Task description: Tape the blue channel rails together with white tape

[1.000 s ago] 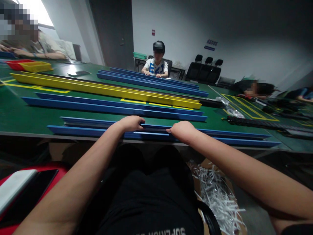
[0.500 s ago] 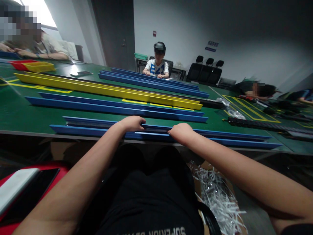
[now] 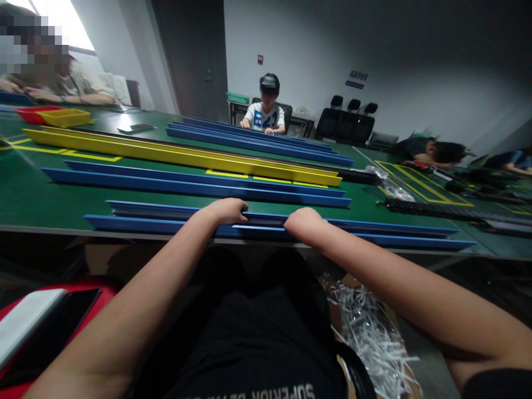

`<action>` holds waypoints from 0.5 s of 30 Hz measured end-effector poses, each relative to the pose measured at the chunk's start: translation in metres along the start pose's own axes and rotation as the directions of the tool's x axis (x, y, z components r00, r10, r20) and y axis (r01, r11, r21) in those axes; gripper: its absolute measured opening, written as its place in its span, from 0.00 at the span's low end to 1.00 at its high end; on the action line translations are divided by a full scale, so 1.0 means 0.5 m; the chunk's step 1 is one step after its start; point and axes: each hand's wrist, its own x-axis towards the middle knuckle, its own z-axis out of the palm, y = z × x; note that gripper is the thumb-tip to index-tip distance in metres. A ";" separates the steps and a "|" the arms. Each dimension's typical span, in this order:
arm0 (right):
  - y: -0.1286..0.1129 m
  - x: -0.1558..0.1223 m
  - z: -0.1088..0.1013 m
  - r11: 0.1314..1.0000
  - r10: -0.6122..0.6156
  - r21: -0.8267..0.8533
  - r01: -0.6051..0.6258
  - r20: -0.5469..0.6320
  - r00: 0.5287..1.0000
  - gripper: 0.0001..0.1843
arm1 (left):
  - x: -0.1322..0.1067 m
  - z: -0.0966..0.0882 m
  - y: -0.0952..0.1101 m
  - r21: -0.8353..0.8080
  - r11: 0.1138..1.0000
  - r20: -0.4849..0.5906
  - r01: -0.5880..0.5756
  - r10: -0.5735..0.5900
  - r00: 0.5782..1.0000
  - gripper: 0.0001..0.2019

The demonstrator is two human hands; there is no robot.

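Observation:
A long blue channel rail [image 3: 137, 223] lies along the near edge of the green table [image 3: 25, 208], its two walls standing up with a dark strip of its inside between them. My left hand [image 3: 228, 210] bends over the rail left of its middle, fingers curled down and closed on it. A short way to the right, my right hand [image 3: 305, 224] is closed on the same rail, knuckles up. The fingertips of both hands are largely hidden. Just beyond lies a second blue channel rail [image 3: 187, 187].
Farther back are a yellow channel rail [image 3: 166, 154], more blue rails [image 3: 257, 145], and a yellow bin [image 3: 66, 117] beside a red bin [image 3: 35, 114]. A person [image 3: 266, 115] sits opposite. Below the table, a box holds shredded packing [image 3: 369, 327]; a phone [image 3: 54, 332] lies at lower left.
My view has shifted slightly. Both hands stay at nearly the same places on the near blue rail, the right fingers tucked a little further out of sight.

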 end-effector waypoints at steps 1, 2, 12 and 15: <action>0.000 0.004 0.001 1.000 0.011 0.008 -0.011 0.015 1.000 0.14 | 0.001 -0.001 0.002 0.004 1.000 0.001 -0.003 0.003 1.000 0.19; 0.000 0.007 0.003 1.000 0.021 0.015 -0.021 0.023 1.000 0.14 | 0.001 -0.001 0.004 0.009 1.000 0.003 -0.005 0.005 1.000 0.19; 0.000 -0.011 -0.007 1.000 0.004 0.001 -0.004 0.004 1.000 0.15 | 0.025 0.002 0.045 0.026 0.999 -0.007 -0.040 0.040 0.999 0.19; -0.003 -0.024 -0.016 1.000 0.016 0.008 -0.016 -0.004 1.000 0.15 | 0.033 0.003 0.067 0.032 0.997 -0.016 -0.063 0.064 0.998 0.17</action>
